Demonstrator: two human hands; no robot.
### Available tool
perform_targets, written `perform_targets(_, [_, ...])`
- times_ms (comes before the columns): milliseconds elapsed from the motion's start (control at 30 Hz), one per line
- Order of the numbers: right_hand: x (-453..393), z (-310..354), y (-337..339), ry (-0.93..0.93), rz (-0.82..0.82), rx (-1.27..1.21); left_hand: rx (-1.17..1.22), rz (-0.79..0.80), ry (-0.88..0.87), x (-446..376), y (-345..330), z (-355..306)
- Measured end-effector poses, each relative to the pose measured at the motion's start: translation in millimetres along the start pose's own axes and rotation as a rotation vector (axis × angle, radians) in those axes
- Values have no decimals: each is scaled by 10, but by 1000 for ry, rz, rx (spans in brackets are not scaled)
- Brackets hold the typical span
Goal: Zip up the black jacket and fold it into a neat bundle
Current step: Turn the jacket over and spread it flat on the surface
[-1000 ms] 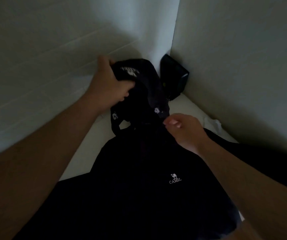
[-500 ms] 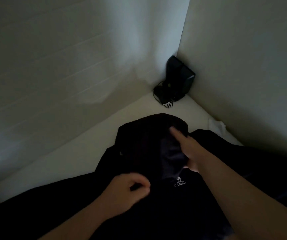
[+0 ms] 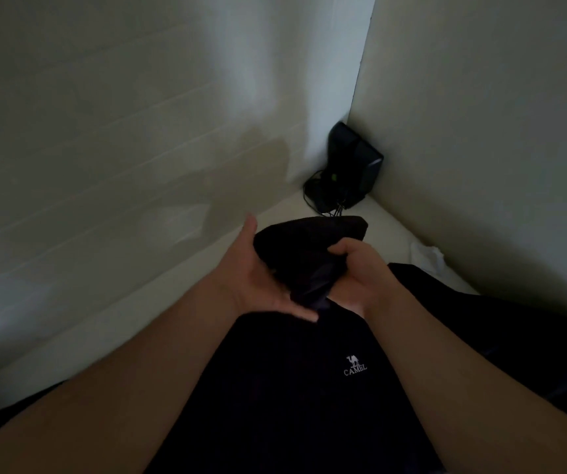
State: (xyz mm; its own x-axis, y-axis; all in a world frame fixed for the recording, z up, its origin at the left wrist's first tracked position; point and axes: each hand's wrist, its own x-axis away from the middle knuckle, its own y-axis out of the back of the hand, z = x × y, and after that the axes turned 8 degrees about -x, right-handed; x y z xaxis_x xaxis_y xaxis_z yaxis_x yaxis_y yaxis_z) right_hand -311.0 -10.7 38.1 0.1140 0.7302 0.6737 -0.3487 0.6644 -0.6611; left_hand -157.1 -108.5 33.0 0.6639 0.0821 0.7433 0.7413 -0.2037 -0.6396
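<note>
Your right hand (image 3: 360, 268) is curled tight on the hood (image 3: 309, 241) of the black jacket (image 3: 309, 388); left hand (image 3: 258, 278) is flat and open, palm pressed to the hood's side. The jacket body lies chest-up on the white surface (image 3: 172, 302), logo facing you, the hood bunched at the far end. Fabric looks thin, soft and floppy, probably slick, so it'll likely slide and spring open. Grab seams and folded edges, not loose middle. Can't tell if the zip is fully closed. Tight corner: walls (image 3: 480, 131) both sides, black device with cables (image 3: 350, 172) just behind hood, white scrap (image 3: 427, 256) to the right
</note>
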Motion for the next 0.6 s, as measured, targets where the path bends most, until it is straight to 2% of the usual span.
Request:
perform_targets(133, [-121,45,98,47,-24,-36,-52,-180,-138,-77,-185,-327])
perform_targets(233, [-208,137,288,67,-109,-34,-50,-300,-260,-95,-139,-424])
perform_targets(300, [-242,143,407,69,-178,69,-20,-291,-339,-100,-94,-446])
perform_targets(400, [-248,58,530,41,-188,199,-19,-240,-421,-94,-97,-419])
perform_targets(600, [-320,-129,412,-43,2,475,-49,-197,-455,-182,-133,-358])
